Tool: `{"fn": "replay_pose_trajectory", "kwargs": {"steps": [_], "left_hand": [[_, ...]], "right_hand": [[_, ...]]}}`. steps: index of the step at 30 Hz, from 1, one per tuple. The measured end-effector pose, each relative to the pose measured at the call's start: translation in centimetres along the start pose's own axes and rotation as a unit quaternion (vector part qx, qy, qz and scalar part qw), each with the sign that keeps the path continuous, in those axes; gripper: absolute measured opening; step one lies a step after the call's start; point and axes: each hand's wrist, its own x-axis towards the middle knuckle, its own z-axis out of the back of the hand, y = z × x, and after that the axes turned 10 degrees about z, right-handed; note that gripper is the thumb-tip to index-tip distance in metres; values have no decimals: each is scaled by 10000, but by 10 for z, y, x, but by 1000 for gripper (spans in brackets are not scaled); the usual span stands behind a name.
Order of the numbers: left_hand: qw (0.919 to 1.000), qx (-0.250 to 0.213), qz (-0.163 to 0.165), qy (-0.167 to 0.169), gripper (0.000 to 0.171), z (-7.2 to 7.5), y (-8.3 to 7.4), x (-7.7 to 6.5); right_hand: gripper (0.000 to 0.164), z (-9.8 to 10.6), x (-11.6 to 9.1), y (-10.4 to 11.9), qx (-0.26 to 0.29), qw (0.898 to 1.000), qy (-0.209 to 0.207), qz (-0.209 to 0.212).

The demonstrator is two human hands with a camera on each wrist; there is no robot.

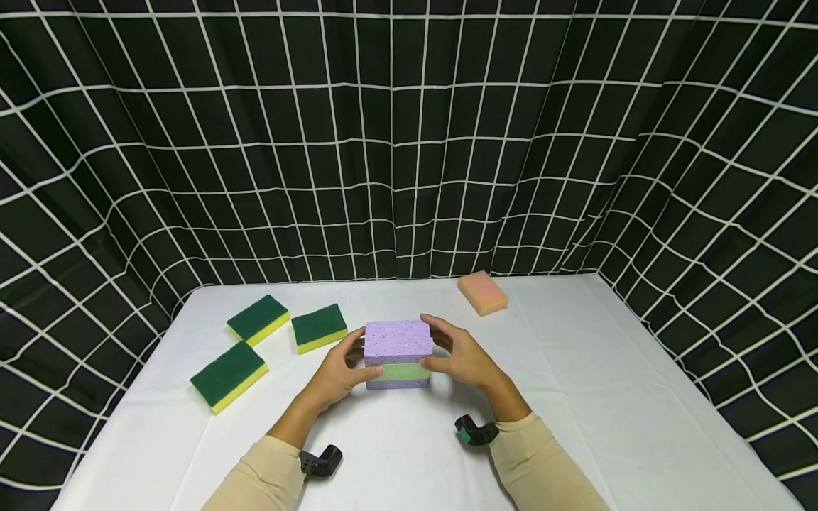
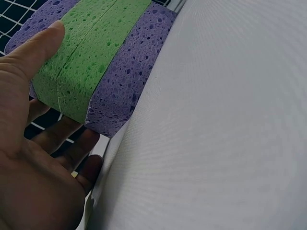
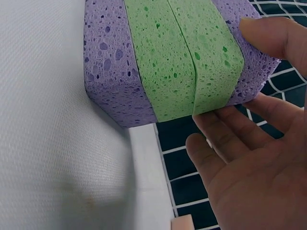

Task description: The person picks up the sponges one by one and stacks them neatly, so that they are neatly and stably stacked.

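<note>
A stack of sponges stands on the white table in front of me: a purple sponge [image 1: 397, 341] on top, two green sponges [image 2: 91, 48] in the middle and another purple sponge [image 3: 112, 62] at the bottom. My left hand [image 1: 340, 370] grips the stack's left side, thumb across the front of the green layers and fingers behind. From the right side my right hand [image 1: 465, 355] holds the same stack. In the right wrist view its thumb lies against the top purple sponge and its fingers reach round the far side. The stack's back is hidden in the head view.
Left of the stack lie three green-and-yellow scouring sponges [image 1: 258, 319], [image 1: 319, 328], [image 1: 228, 376]. An orange-pink sponge [image 1: 483, 292] lies near the table's back edge, right of centre. A black curtain with white grid lines [image 1: 409, 156] surrounds the white-covered table [image 1: 575, 369].
</note>
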Motion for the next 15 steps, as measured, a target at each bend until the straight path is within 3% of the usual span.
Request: {"fn": "replay_pose_trajectory", "kwargs": {"steps": [6, 15], "left_hand": [[10000, -42, -40, -36, 78, 1, 3, 2], [9993, -217, -288, 60, 82, 4, -8, 2]], "right_hand": [[72, 0, 0, 1, -82, 10000, 3, 36], [73, 0, -2, 0, -53, 10000, 15, -1]]}}
